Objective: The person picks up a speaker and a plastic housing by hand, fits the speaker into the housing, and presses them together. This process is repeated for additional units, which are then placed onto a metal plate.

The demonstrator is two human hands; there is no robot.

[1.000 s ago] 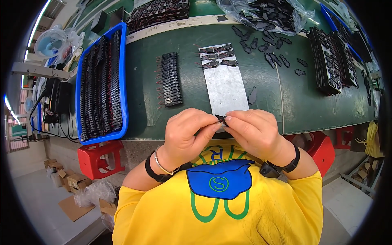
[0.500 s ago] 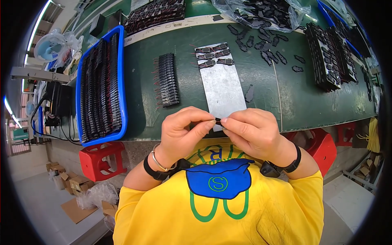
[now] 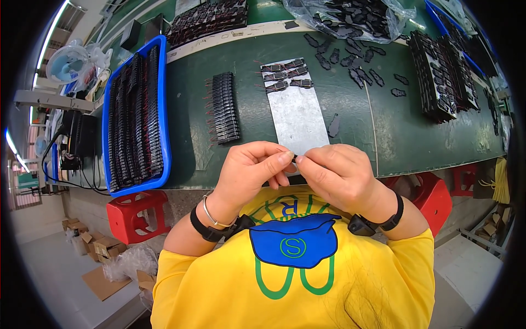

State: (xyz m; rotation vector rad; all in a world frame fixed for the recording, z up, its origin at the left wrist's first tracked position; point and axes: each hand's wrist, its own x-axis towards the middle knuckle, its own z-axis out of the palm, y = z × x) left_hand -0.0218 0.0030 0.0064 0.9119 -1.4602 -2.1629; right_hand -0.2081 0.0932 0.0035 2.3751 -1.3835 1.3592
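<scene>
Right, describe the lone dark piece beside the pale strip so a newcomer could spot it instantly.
On the green table, find the long pale strip. Just right of its nearer half lies a flat, narrow dark piece. Unlike the similar pieces scattered farther back to the right, it lies by itself.

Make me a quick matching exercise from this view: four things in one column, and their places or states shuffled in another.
Things
1. Long blue plastic tray
2. Pale grey rectangular sheet
3. Clear plastic bag
4. Small black part

Places or states
A. Toward the far side of the green table, holding loose flat black pieces
B. Pinched between fingertips of the left hand and right hand
C. On the person's left, filled with rows of black red-wired parts
D. Just beyond the hands, its far end bearing black framed parts

Pairs: 1-C, 2-D, 3-A, 4-B
</scene>
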